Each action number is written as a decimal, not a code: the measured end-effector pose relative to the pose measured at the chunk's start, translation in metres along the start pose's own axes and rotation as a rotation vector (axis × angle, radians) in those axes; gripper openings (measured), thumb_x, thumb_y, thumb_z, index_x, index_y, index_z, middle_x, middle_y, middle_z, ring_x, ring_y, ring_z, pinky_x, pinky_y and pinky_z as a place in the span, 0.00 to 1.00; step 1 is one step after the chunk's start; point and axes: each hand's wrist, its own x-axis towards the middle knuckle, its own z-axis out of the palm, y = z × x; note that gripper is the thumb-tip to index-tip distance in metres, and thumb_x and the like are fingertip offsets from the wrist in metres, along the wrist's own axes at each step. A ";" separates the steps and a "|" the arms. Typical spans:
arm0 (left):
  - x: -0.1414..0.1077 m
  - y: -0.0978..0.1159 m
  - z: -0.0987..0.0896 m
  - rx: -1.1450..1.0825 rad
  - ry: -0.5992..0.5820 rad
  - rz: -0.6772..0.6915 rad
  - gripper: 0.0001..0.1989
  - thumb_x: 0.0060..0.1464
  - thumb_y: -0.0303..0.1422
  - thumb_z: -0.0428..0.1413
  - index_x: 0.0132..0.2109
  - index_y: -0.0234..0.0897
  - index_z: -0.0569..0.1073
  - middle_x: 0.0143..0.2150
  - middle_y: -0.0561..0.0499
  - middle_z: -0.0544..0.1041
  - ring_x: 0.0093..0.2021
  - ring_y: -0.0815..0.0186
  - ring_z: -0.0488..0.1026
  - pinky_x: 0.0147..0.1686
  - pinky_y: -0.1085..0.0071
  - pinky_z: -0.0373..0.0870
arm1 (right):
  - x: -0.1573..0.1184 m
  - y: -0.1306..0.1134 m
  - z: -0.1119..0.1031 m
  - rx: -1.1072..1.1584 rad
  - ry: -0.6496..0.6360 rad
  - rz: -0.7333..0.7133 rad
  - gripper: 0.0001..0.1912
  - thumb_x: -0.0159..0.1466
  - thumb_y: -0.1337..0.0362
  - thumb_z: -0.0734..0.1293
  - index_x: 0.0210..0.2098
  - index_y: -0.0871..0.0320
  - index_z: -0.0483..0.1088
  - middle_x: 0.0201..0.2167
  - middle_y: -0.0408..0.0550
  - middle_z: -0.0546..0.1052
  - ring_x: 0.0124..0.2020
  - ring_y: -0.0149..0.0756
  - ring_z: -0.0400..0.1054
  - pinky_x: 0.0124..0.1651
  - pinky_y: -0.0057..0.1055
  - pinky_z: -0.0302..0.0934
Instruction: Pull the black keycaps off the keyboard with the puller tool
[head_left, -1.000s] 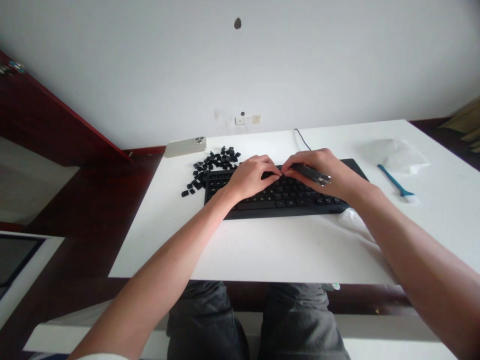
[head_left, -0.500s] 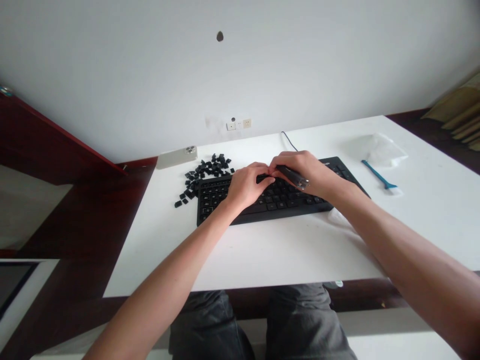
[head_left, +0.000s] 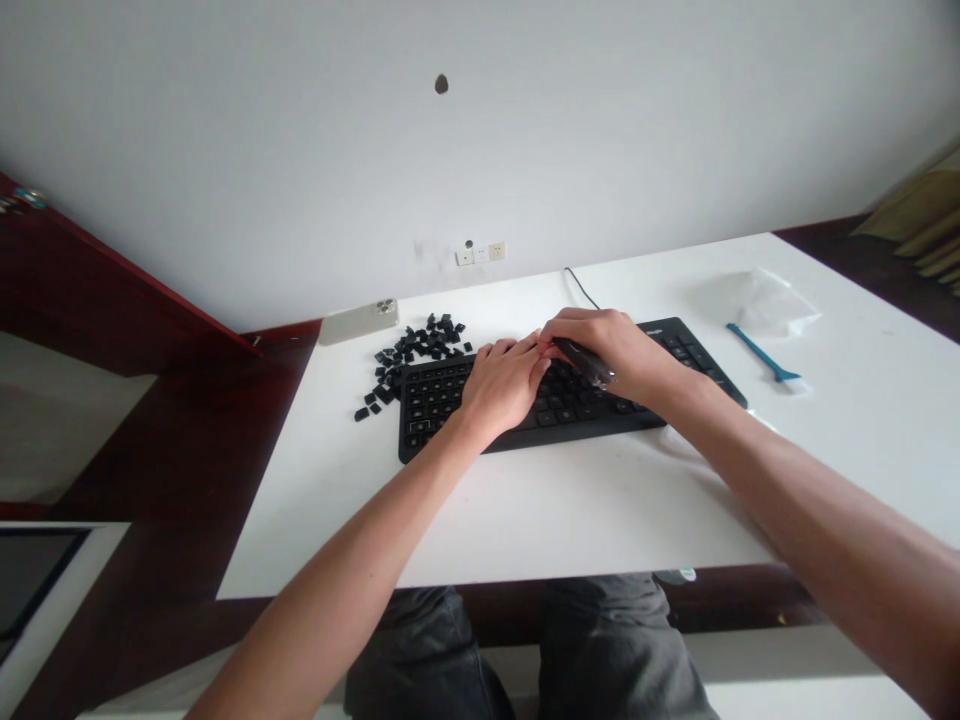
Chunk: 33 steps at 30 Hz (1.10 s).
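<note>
A black keyboard lies on the white table, with many of its left-hand keycaps off. My left hand rests palm down over its middle, fingers extended and the thumb beside them, the fingertips meeting my right hand. My right hand is closed around a dark tool with a shiny end; its working tip is hidden under the fingers, so its kind is unclear. Loose black keycaps are heaped behind and beside the keyboard's left end.
A phone lies at the table's back left. To the right are a blue brush and a clear plastic bag. Something white is partly hidden under my right forearm. A cable runs behind the keyboard; wall sockets are beyond.
My left hand has flattened onto the keyboard, its thumb drawn in from the earlier pinch-like pose. My right hand keeps the tool in nearly the same place. The view has shifted slightly.
</note>
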 end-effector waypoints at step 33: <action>-0.001 0.005 0.001 0.064 -0.016 -0.014 0.24 0.79 0.40 0.36 0.68 0.46 0.70 0.73 0.54 0.69 0.65 0.55 0.69 0.60 0.55 0.67 | 0.000 -0.009 -0.009 -0.140 -0.121 -0.010 0.20 0.54 0.75 0.64 0.45 0.55 0.75 0.44 0.53 0.80 0.40 0.43 0.75 0.42 0.35 0.62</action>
